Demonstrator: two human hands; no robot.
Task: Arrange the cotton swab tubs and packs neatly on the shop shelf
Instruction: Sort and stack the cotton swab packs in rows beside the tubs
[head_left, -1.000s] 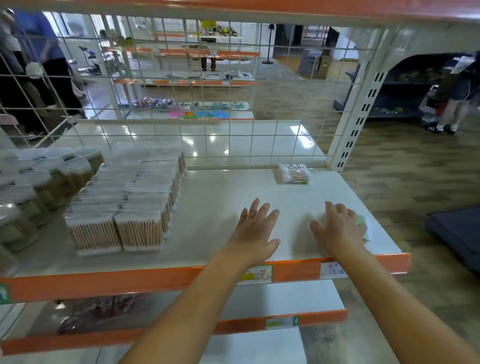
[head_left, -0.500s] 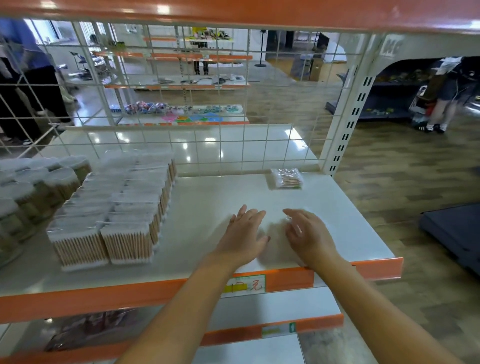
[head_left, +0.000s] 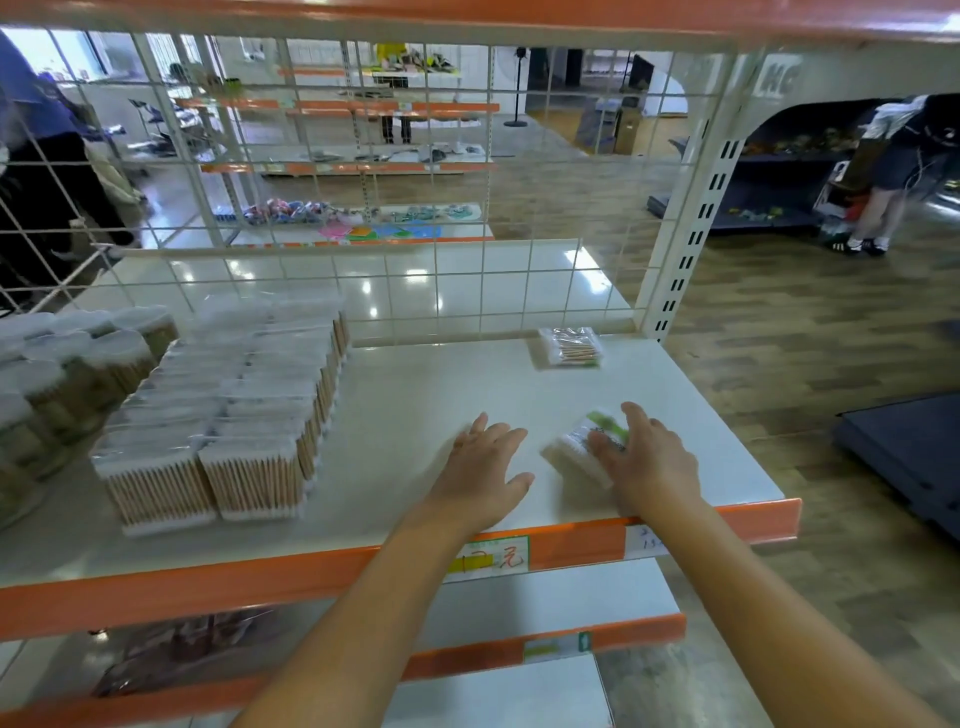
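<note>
My right hand (head_left: 644, 457) holds a small pack of cotton swabs with a green label (head_left: 582, 447) near the front right of the white shelf (head_left: 426, 405), thumb and fingers around its right side. My left hand (head_left: 480, 467) lies flat on the shelf just left of that pack, fingers spread. Another small swab pack (head_left: 570, 346) lies flat at the back right by the wire grid. Rows of upright swab packs (head_left: 234, 415) fill the left part of the shelf, with round swab tubs (head_left: 62, 374) further left.
A wire grid (head_left: 415, 208) backs the shelf and a perforated upright post (head_left: 691, 234) stands at its right rear corner. An orange price rail (head_left: 260, 577) runs along the front edge. Lower shelves sit below. People stand in the aisles beyond, left and right.
My right hand swept in from the shelf's right edge and now grips a green-labelled swab pack beside my left hand. My left hand stayed flat on the shelf. The view shifted slightly.
</note>
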